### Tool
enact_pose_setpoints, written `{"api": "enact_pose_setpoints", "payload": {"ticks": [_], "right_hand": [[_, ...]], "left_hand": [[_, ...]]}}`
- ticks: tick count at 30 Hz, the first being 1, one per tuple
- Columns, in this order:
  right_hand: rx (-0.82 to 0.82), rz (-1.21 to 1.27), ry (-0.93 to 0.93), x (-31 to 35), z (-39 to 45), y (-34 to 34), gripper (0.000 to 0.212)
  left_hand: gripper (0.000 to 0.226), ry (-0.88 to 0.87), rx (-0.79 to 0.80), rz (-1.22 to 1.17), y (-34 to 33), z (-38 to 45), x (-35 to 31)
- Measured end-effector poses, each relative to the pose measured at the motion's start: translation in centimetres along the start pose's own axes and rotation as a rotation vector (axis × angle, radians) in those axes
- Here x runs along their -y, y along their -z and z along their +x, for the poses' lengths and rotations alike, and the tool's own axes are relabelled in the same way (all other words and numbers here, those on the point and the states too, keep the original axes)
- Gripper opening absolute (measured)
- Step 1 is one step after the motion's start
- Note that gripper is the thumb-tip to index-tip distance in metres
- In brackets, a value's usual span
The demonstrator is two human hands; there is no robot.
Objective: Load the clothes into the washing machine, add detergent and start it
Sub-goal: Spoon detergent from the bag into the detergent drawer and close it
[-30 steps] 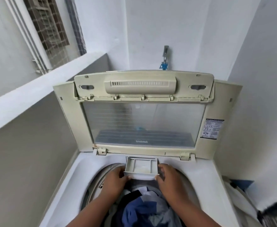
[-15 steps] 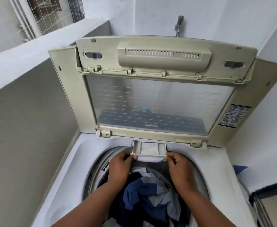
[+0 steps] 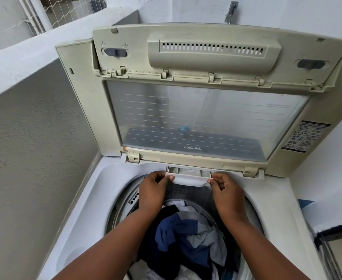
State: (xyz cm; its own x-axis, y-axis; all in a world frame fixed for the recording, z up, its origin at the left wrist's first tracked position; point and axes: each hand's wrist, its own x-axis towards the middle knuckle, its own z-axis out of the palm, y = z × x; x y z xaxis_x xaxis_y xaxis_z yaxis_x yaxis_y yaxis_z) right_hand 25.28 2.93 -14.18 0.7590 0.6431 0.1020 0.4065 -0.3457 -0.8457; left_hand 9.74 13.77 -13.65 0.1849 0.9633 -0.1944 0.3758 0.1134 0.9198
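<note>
A white top-loading washing machine (image 3: 89,199) stands with its beige lid (image 3: 206,110) raised upright. Dark blue, grey and white clothes (image 3: 186,237) fill the drum. At the back rim of the drum opening sits the detergent drawer (image 3: 188,174), almost fully inside its slot, with white powder showing in it. My left hand (image 3: 154,188) pinches the drawer's left front corner. My right hand (image 3: 226,190) pinches its right front corner. Both forearms reach over the clothes.
A grey textured wall (image 3: 30,158) with a white ledge runs close along the left. White walls close in behind and to the right, with a tap (image 3: 230,13) above the lid. A dark-edged object (image 3: 335,235) sits at the lower right.
The detergent drawer has slid from well out over the drum back into its slot, both hands moving with it. The view has tilted down and come closer.
</note>
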Motion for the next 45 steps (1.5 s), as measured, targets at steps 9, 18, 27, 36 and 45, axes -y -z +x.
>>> {"api": "enact_pose_setpoints", "payload": {"ticks": [9,18,27,36,45], "right_hand": [[-0.035,0.031,0.018,0.2,0.2,-0.3,0.033],[-0.153,-0.382,0.402,-1.0,0.9,-0.6,0.037],[-0.184,-0.563,0.514,-0.6,2.2,0.1,0.028],[-0.181,-0.550,0.503,-0.5,2.4,-0.3,0.027],[-0.218,-0.581,0.565,-1.0,2.6,-0.5,0.024]], "left_hand": [[0.025,-0.062,-0.056,0.054,-0.1,0.3,0.2],[0.040,-0.884,-0.117,0.602,1.3,2.9,3.2],[0.030,-0.912,-0.253,0.637,1.2,4.0,2.4],[0.022,-0.890,-0.229,0.605,1.3,4.2,2.0],[0.028,-0.858,-0.189,0.652,1.4,4.3,1.9]]}}
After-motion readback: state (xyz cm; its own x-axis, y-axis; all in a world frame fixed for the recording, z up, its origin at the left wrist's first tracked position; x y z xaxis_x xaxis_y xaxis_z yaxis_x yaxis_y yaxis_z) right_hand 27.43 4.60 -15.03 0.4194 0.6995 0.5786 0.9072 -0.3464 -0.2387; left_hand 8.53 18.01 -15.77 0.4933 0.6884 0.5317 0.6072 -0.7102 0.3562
